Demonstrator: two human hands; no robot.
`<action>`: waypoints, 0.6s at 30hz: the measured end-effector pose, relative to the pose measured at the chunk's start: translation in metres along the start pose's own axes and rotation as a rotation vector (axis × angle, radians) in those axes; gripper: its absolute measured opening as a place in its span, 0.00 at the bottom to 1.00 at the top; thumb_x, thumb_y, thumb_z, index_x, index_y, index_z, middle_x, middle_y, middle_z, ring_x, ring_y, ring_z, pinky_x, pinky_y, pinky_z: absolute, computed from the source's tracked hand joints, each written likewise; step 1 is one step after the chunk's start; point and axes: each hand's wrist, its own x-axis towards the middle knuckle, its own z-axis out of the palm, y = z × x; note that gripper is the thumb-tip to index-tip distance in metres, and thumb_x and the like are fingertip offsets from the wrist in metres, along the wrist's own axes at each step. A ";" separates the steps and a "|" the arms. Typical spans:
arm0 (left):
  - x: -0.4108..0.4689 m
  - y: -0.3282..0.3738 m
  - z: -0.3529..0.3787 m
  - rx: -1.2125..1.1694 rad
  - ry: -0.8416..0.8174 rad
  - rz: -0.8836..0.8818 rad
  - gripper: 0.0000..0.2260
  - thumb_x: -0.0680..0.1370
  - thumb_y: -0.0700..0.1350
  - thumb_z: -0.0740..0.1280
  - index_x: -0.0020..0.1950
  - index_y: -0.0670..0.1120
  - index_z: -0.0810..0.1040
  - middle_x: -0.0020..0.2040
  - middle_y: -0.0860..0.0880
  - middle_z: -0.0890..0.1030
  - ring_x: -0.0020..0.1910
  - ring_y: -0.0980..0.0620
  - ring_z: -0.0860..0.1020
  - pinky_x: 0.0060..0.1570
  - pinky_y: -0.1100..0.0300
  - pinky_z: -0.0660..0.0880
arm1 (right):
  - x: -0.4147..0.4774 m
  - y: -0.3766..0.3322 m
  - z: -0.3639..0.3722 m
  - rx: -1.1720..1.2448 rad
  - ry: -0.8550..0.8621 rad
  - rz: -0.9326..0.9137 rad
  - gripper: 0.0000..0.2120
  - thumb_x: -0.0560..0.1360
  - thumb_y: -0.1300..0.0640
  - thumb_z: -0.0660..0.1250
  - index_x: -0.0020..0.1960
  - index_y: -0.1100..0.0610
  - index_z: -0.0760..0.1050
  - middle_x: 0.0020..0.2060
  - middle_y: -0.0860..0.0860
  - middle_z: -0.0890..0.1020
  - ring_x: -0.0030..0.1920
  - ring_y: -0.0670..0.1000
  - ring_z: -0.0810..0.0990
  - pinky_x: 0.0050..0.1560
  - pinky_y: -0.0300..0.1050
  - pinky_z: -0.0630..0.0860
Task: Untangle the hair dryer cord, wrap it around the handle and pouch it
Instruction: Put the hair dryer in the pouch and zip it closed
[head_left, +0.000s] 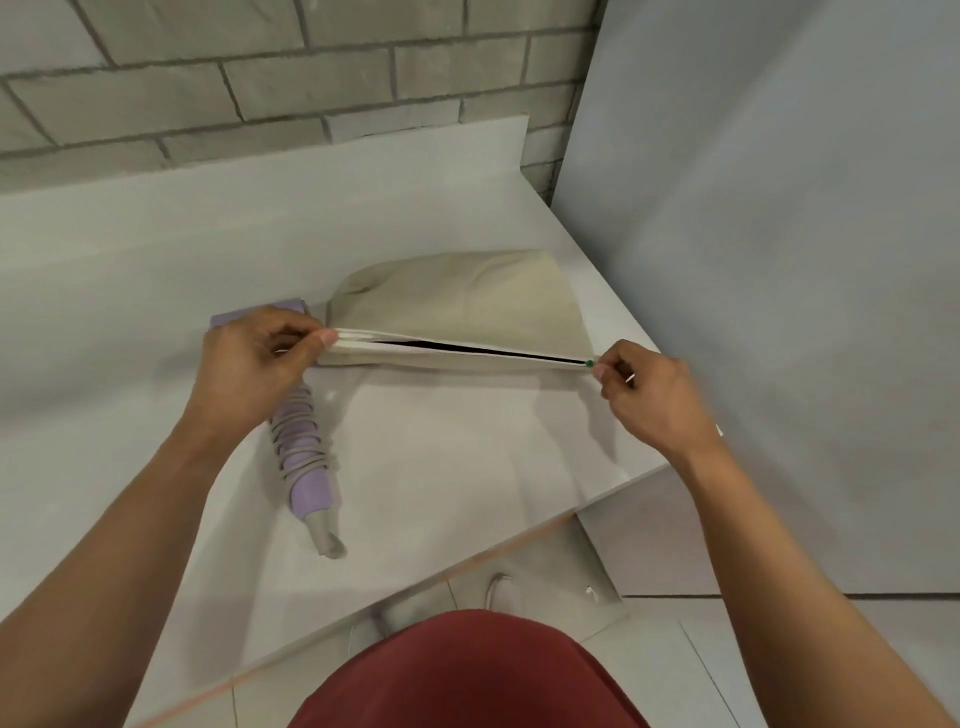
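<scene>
Beige pouch (467, 301); lilac hair dryer (306, 467), cord (298, 439) seemingly grey-beige.

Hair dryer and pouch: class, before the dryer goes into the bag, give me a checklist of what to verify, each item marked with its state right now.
1. Cord wound round the hair dryer handle: ok.
2. Cord's end secured: cannot tell.
3. Zip of the pouch undone: ok, a dark slit runs along most of it.
4. Mouth wide enough: not ok, pulled taut into a narrow slit.
5. A hand free for the dryer: not ok; left hand pinches one end of the pouch, right hand the other.
6. Pouch empty inside: cannot tell.
</scene>
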 end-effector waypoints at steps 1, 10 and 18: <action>0.000 0.000 -0.001 -0.012 -0.003 -0.011 0.14 0.77 0.44 0.76 0.39 0.64 0.84 0.41 0.59 0.86 0.39 0.67 0.82 0.46 0.74 0.76 | 0.000 0.005 -0.002 -0.006 0.016 0.015 0.08 0.81 0.57 0.67 0.45 0.48 0.78 0.37 0.45 0.84 0.41 0.55 0.82 0.45 0.50 0.80; -0.002 0.003 -0.002 0.066 0.025 0.026 0.09 0.79 0.45 0.75 0.43 0.59 0.82 0.43 0.51 0.86 0.40 0.67 0.82 0.45 0.74 0.75 | -0.003 0.039 -0.019 -0.009 0.026 0.191 0.07 0.82 0.52 0.67 0.46 0.52 0.78 0.39 0.53 0.86 0.44 0.59 0.82 0.45 0.50 0.78; -0.005 0.006 0.010 0.127 0.020 0.070 0.03 0.80 0.49 0.73 0.52 0.53 0.86 0.50 0.49 0.77 0.42 0.59 0.81 0.46 0.64 0.82 | -0.018 -0.020 0.003 -0.067 0.237 -0.213 0.10 0.83 0.51 0.69 0.61 0.55 0.79 0.56 0.50 0.82 0.54 0.55 0.81 0.52 0.53 0.79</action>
